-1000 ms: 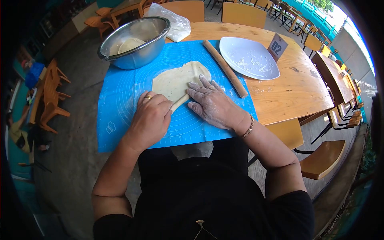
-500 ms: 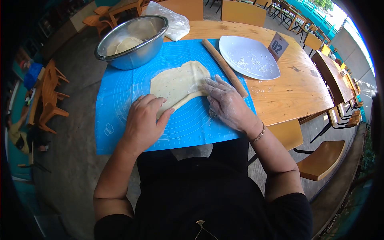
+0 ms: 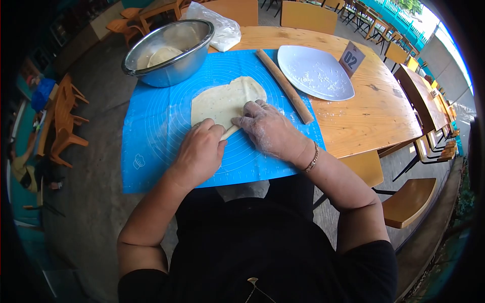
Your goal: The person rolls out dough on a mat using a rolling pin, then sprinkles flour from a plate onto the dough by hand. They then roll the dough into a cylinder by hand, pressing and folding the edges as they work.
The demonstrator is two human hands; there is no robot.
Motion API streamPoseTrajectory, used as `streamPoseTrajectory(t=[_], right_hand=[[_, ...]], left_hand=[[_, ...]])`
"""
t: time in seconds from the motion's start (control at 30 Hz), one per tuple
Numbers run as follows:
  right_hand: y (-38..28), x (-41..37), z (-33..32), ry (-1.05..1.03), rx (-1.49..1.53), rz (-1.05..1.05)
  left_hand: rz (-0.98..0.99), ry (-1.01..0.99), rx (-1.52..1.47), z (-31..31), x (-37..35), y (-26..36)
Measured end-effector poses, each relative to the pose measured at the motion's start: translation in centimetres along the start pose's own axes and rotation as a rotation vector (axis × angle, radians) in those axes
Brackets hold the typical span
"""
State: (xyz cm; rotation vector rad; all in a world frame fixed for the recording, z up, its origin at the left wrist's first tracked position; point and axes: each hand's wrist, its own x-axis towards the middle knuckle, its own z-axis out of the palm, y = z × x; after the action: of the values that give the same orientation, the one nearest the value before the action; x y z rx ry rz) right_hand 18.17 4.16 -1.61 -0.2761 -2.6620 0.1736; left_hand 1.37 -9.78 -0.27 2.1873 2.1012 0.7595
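Note:
A flat sheet of pale dough (image 3: 222,101) lies on a blue baking mat (image 3: 151,151) with printed circles. Its near edge is folded into a thin roll. My left hand (image 3: 200,151) pinches this rolled edge at the left, fingers curled over it. My right hand (image 3: 270,130), dusted with flour, is closed on the same edge further right, its thumb and fingertips close to the left hand. Parts of the roll are hidden under both hands. A wooden rolling pin (image 3: 285,87) rests along the mat's right side.
A steel bowl (image 3: 169,70) with dough in it stands at the mat's far left corner, beside a clear plastic bag (image 3: 220,30) of white powder. A white plate (image 3: 313,76) with flour and a number sign (image 3: 350,59) sit on the wooden table (image 3: 374,116).
My right hand has moved left along the dough edge, and its stretched fingers have curled in. The left hand has shifted slightly right and closed on the edge.

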Motion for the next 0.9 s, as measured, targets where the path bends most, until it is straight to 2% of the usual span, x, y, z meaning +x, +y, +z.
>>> streamPoseTrajectory(t=[0.17, 0.4, 0.5, 0.6, 0.67, 0.7, 0.77, 0.8, 0.87, 0.9], right_hand=[[0.3, -0.3, -0.4, 0.039, 0.042, 0.023], [0.6, -0.3, -0.5, 0.06, 0.044, 0.014], [1.4, 0.0, -0.7, 0.065, 0.141, 0.007], [1.2, 0.2, -1.4, 0.019, 0.149, 0.045], [0.1, -0.3, -1.4, 0.005, -0.02, 0.081], [-0.7, -0.9, -1.1, 0.004, -0.018, 0.08], [-2.2, -2.3, -0.2, 0.097, -0.103, -0.04], [-2.6, -2.6, -0.1, 0.095, -0.101, -0.04], [-3.2, -3.3, 0.1, -0.048, -0.037, 0.021], [-3.0, -3.1, 0.3, -0.028, -0.045, 0.006]], left_hand=[[0.008, -0.002, -0.097, -0.4, -0.2, -0.2], [-0.033, -0.086, -0.065, -0.9, 0.3, -0.4], [-0.081, -0.061, -0.152, -1.3, 0.4, -0.5], [-0.034, -0.021, -0.047, -1.3, 0.0, -0.2], [0.082, 0.164, 0.118, -0.7, -0.8, 0.7], [0.08, 0.162, 0.118, -0.4, -1.5, 1.5], [0.182, -0.018, 0.174, 0.1, -2.7, 3.0], [0.179, -0.019, 0.173, 0.5, -3.2, 3.2], [0.151, -0.149, 0.15, 1.5, -3.9, 3.3], [0.137, -0.188, 0.195, 1.6, -3.8, 2.8]])
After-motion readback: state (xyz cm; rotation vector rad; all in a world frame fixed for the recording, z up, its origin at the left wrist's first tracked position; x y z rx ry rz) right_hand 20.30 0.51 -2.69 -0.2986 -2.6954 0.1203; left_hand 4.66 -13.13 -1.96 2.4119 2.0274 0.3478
